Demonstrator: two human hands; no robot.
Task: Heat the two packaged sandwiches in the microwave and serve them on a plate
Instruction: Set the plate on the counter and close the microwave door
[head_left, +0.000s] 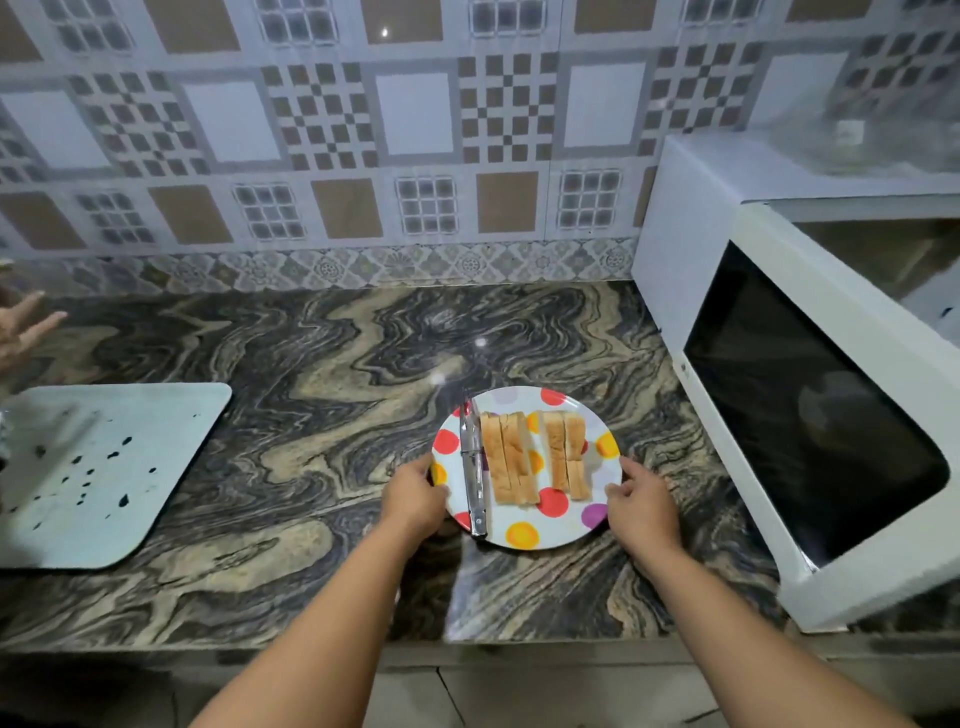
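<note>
worktop: dark marbled stone worktop (322, 374) under a patterned tile wall; front edge runs below the forearms.
microwave: white microwave (810, 395) at the worktop's right end, door swung open toward the camera, cavity partly in view.
plate: polka-dot plate (524, 535) near the front edge, just left of the open door.
sandwiches: two unwrapped sandwiches (535, 457), cut in strips, lying on the plate; no packaging visible.
tongs: metal tongs (474, 467) lie loose along the plate's left side.
left hand: left hand (413, 499) curled over the plate's left rim, gripping it.
right hand: right hand (641, 506) on the right rim, fingers bent, thumb on the edge; looks like a light pinch.
step: likely lifting or setting the plate, serving stage.
how: keep it level, both rims held evenly; the tongs can slide off if tilted. Clear the open door's corner on any move right.
other: pale cutting board (104, 467) at the left edge; another person's hand (23, 327) at far left, fingers spread.
</note>
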